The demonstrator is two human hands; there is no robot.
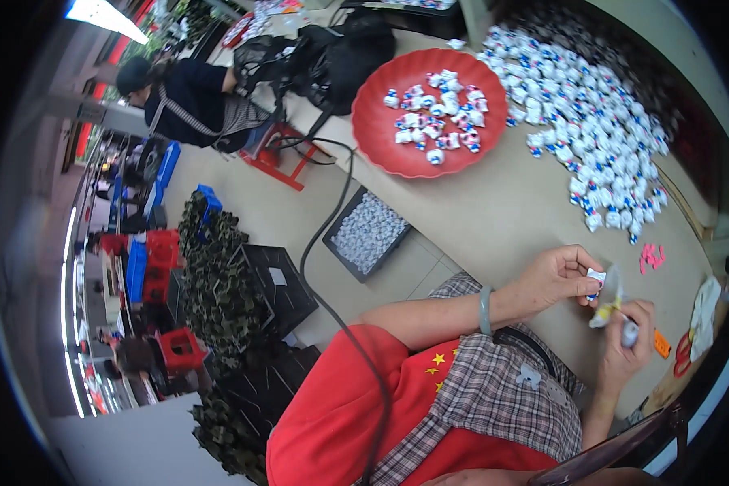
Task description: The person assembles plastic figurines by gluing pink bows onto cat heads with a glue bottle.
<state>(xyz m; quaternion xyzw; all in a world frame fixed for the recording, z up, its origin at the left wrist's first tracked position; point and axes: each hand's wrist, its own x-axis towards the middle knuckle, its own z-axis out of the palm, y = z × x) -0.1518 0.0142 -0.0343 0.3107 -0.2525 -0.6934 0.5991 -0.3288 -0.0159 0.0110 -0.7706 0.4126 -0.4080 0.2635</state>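
My left hand (571,275), with a pale green bangle at its wrist, pinches a small white figurine (596,276) that has blue and pink parts. Facing it, my right hand (633,336) is closed around a small pale tool or bottle (629,333). A blurred whitish, partly yellow piece (609,301) lies between the two hands; its kind I cannot make out. Small bright pink pieces (651,257) rest on the table just beyond my hands.
Many similar figurines (591,138) cover the far right of the table (494,219). A red scalloped dish (373,146) holds several more. Red-handled scissors (683,355), an orange object (662,343) and a white cloth (705,312) lie rightward. A black cable (324,235) hangs across; a filled bin (368,235) stands below.
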